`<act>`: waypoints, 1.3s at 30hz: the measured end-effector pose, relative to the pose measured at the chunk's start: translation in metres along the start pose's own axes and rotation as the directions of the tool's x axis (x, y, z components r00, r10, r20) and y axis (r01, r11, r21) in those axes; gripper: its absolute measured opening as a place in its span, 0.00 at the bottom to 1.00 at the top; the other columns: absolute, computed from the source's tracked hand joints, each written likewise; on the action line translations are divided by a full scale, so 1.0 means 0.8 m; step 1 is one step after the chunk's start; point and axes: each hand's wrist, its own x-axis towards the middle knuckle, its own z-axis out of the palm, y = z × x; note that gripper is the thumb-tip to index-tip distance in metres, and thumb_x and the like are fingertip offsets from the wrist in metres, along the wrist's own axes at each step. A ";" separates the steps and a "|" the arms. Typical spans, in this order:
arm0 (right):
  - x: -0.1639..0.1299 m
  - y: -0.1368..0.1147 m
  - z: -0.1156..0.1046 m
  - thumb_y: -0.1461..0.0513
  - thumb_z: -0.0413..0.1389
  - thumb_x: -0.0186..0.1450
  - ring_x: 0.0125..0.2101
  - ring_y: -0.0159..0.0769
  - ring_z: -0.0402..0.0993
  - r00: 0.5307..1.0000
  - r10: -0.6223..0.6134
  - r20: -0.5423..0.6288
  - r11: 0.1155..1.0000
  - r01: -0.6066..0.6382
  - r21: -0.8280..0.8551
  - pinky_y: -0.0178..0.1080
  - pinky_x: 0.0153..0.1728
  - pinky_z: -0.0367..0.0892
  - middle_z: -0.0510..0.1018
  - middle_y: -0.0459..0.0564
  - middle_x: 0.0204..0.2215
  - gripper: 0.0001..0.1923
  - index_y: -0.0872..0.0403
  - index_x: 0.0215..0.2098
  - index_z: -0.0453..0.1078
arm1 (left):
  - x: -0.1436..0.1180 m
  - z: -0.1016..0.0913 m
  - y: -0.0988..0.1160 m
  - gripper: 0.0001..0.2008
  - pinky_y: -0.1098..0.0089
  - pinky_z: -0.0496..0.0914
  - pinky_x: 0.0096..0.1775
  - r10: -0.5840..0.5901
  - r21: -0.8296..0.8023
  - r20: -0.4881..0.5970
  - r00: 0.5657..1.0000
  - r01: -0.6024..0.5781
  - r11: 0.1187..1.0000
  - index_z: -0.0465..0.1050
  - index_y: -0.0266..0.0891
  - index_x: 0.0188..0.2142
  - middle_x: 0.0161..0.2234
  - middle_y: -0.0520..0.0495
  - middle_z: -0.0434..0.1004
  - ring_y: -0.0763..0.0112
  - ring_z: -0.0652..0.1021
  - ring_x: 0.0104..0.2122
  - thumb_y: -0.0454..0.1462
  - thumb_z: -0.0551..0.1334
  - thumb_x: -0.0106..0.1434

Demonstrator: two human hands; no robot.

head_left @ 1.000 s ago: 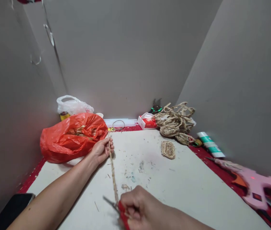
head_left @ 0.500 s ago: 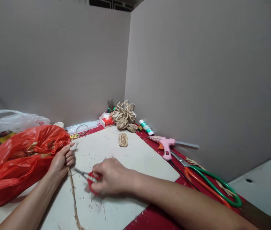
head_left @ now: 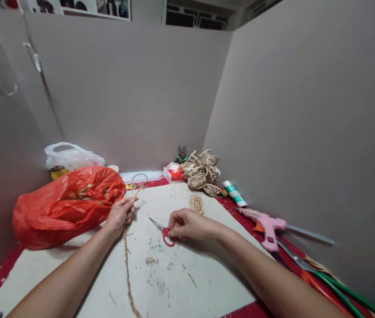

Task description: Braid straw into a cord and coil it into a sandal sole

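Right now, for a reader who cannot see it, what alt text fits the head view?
The left hand grips a long braided straw cord trailing across the white board, while the right hand rests on small red-handled scissors lying there. A red plastic bag sits left, a pink glue gun right, coiled straw pieces behind.

This was a small handicraft work corner, boxed in by plain grey partition walls (head_left: 134,101): a glue-stained white board (head_left: 207,269) filled the lower middle, a pile of braided straw coils (head_left: 202,172) sat at centre, and a pink glue gun (head_left: 268,225) lay at right
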 end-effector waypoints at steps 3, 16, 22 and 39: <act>0.006 0.013 -0.031 0.57 0.52 0.61 0.22 0.32 0.69 0.897 0.138 -0.420 0.966 -0.215 -0.141 0.35 0.26 0.61 0.75 0.49 0.22 0.11 0.54 0.25 0.68 | -0.001 0.001 -0.002 0.23 0.79 0.43 0.16 -0.001 0.002 0.014 1.000 0.001 1.000 0.72 0.33 0.35 0.16 0.57 0.65 0.87 0.54 0.12 0.46 0.72 0.44; 0.022 0.082 -0.068 0.59 0.63 0.50 0.27 0.41 0.70 0.715 0.282 -0.640 0.890 -0.445 -0.104 0.39 0.27 0.58 0.72 0.48 0.22 0.13 0.53 0.32 0.67 | -0.005 0.011 -0.011 0.18 0.78 0.45 0.15 0.071 0.125 0.039 0.997 -0.076 0.989 0.71 0.34 0.33 0.16 0.56 0.67 0.86 0.54 0.11 0.44 0.68 0.48; 0.030 0.052 -0.049 0.62 0.60 0.54 0.21 0.31 0.67 0.821 0.235 -0.521 0.972 -0.211 0.105 0.35 0.24 0.62 0.68 0.41 0.19 0.18 0.56 0.42 0.65 | -0.013 0.017 -0.006 0.15 0.77 0.46 0.17 0.061 0.138 0.081 0.995 -0.072 0.988 0.70 0.36 0.32 0.16 0.56 0.68 0.85 0.54 0.12 0.43 0.67 0.49; 0.052 -0.021 0.053 0.58 0.61 0.54 0.22 0.28 0.65 0.907 -0.073 -0.415 0.756 0.321 0.571 0.33 0.23 0.60 0.70 0.38 0.24 0.43 0.50 0.64 0.50 | -0.019 0.022 0.005 0.11 0.75 0.52 0.21 0.141 0.148 0.047 0.989 -0.146 0.978 0.69 0.37 0.23 0.16 0.55 0.67 0.80 0.62 0.16 0.40 0.69 0.47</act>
